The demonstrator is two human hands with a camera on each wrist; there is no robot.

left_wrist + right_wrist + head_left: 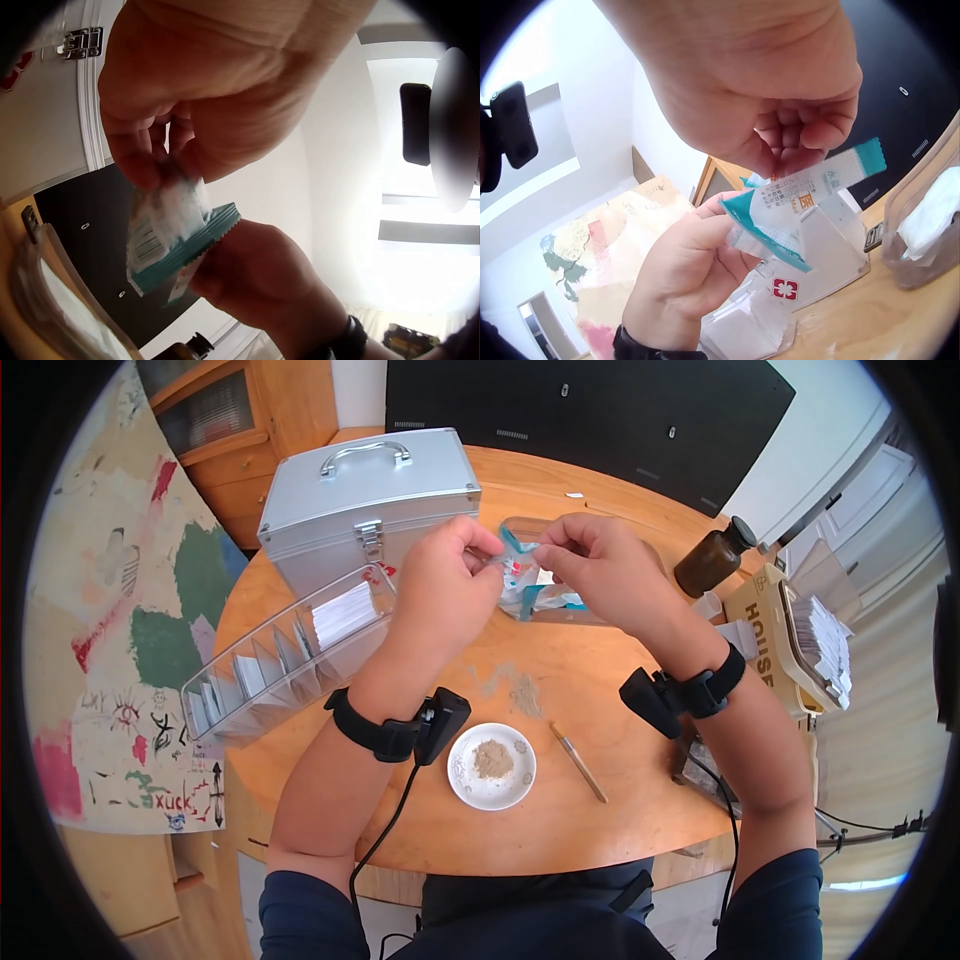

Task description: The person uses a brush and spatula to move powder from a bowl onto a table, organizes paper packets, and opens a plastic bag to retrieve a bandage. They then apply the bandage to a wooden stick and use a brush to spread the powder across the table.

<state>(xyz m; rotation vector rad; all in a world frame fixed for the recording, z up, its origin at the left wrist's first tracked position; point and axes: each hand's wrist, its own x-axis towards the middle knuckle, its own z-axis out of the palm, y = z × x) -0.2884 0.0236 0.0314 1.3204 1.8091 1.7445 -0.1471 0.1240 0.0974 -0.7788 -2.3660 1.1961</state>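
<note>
In front of the silver case, both hands hold a small clear-and-white sachet [810, 187] with teal sealed ends and printed characters. My left hand [445, 575] pinches one side of it between thumb and fingers. On the other side, the fingertips of my right hand [610, 570] pinch it. The left wrist view shows white material through the film above the teal edge [180, 251]. Below the hands in the head view, a clear tray [575, 617] contains more teal-and-white packets, partly hidden by the right hand.
A white dish [460, 780] of beige powder sits near the front, beside a slim brush [580, 765]. Loose powder [524, 695] lies on the table. The silver case [370, 470] and a clear divided box [290, 635] stand left; a brown bottle [710, 560] and yellow box [755, 625] right.
</note>
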